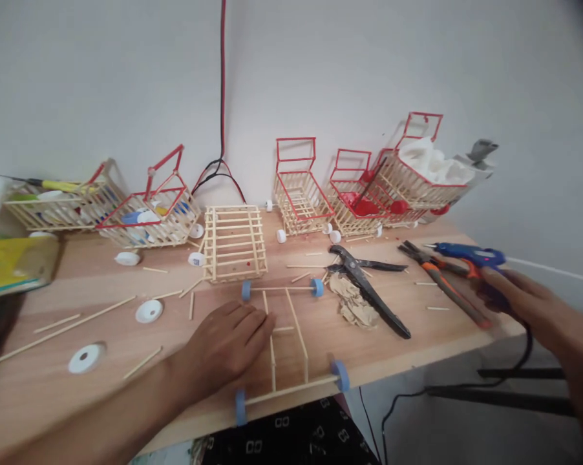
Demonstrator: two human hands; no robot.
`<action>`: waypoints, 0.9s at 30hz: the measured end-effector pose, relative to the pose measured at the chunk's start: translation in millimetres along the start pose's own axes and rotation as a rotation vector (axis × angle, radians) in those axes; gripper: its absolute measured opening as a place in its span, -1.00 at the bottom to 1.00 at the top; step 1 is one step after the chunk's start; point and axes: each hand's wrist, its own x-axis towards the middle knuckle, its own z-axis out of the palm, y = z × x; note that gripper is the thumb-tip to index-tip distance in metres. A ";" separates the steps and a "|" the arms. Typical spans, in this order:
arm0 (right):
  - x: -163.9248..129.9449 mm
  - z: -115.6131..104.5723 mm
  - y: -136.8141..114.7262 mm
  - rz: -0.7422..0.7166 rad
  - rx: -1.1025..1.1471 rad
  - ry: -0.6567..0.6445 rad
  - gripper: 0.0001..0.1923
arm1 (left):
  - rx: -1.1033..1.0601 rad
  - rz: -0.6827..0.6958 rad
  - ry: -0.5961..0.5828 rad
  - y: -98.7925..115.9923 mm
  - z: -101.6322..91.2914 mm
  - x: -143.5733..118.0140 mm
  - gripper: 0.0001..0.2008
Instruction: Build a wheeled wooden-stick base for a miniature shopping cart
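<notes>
A small frame of thin wooden sticks (302, 345) lies on the wooden table, with blue wheels (340, 376) on the ends of its two axles. My left hand (233, 336) is closed at the frame's left side, its fingertips gripping a long stick near a short crosspiece; the thumb is hidden. At the table's right side my right hand (514, 294) is wrapped round the handle of a blue hot glue gun (473, 254). The gun's nozzle points left, above orange-handled pliers (446, 284). Behind the frame sits a stick basket (236, 242).
Black cutters (364, 281) lie beside crumpled brown paper (353, 302). White wheels (85, 358) and loose sticks (68, 328) are scattered at left. Several small stick carts with red trim (304, 194) line the wall. The glue gun's black cable (528, 349) hangs past the table edge.
</notes>
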 end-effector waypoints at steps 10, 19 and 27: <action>-71.1 39.5 -82.4 0.161 0.794 -0.108 -0.64 | -0.031 0.013 0.036 -0.7 3.7 -0.2 -0.77; -113.5 78.6 -122.7 -0.116 0.906 -0.450 -0.63 | -0.060 -0.001 0.028 -2.0 -0.1 0.4 -0.77; -125.8 88.5 -116.8 -0.269 0.524 -0.504 -0.63 | -0.028 -0.028 0.033 -3.3 -3.0 1.3 -0.76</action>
